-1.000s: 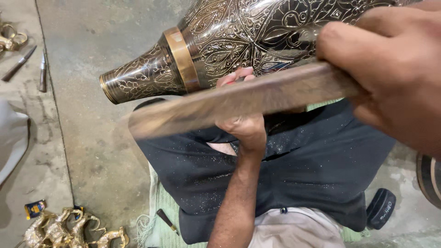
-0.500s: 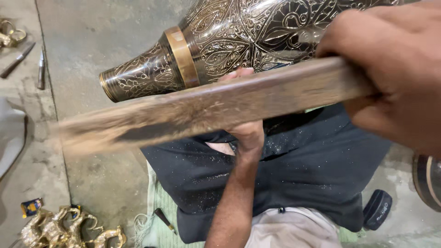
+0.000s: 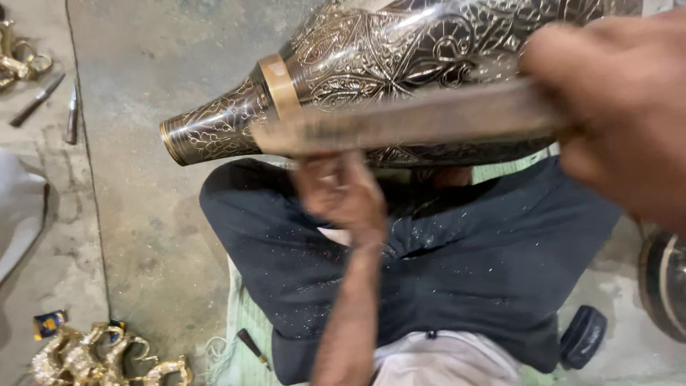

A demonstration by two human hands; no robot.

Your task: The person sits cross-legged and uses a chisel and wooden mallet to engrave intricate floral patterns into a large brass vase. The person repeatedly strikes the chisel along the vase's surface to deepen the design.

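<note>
A large dark metal vase [image 3: 400, 50] with fine silver-coloured engraving and a brass band [image 3: 279, 86] lies on its side across my lap, neck pointing left. My right hand [image 3: 614, 107] grips a flat wooden stick [image 3: 414, 121], blurred by motion, which lies along the vase's lower side. My left hand [image 3: 336, 189] is curled just under the stick and against the vase's underside. It is blurred, and I cannot make out whether it holds anything. My dark trousers [image 3: 457, 264] are dusted with metal flecks.
Curved brass pieces [image 3: 107, 357] lie at the bottom left on the concrete floor, more brass pieces [image 3: 18, 57] at the top left. Two slim tools [image 3: 36, 100] rest nearby. A small dark-handled tool [image 3: 250, 347] lies on the green mat. A round metal object [image 3: 664, 279] sits at the right edge.
The wooden stick swung out to the left past the vase's neck, then came back right; its tip now sits near the brass band. The vase and my left hand stayed in place.
</note>
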